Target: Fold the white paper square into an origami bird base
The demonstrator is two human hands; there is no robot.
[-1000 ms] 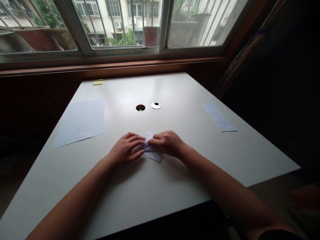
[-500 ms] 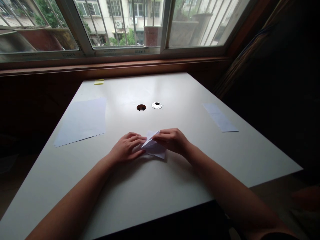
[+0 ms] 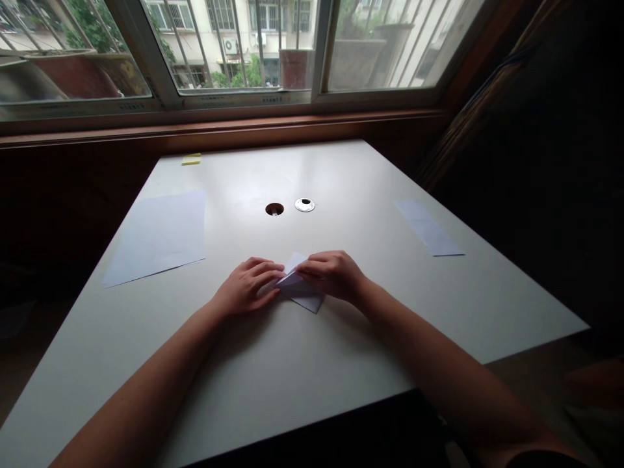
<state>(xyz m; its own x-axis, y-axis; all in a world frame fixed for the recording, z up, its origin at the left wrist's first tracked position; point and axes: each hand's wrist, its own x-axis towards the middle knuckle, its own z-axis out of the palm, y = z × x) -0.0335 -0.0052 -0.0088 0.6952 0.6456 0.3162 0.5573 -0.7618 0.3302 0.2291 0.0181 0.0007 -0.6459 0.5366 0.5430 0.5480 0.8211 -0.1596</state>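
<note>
A small folded piece of white paper point(image 3: 306, 299) lies near the middle of the white table, between my two hands. My right hand point(image 3: 336, 272) pinches a raised flap of it between thumb and fingers, partly covering its right side. At the paper's left edge, my left hand point(image 3: 252, 285) has its thumb and fingers closed on a corner. One pointed end shows above the hands, another below them. How the layers are folded under my fingers is hidden.
A large white sheet point(image 3: 158, 237) lies at the left and a narrow paper strip point(image 3: 429, 227) at the right. Beyond my hands are a round cable hole point(image 3: 274, 209) and its cover point(image 3: 305, 205). A yellow piece point(image 3: 191, 159) sits by the far edge, below the window.
The folded paper has turned slightly, its lower corner now pointing more toward me. Both hands keep hold of it in nearly the same place.
</note>
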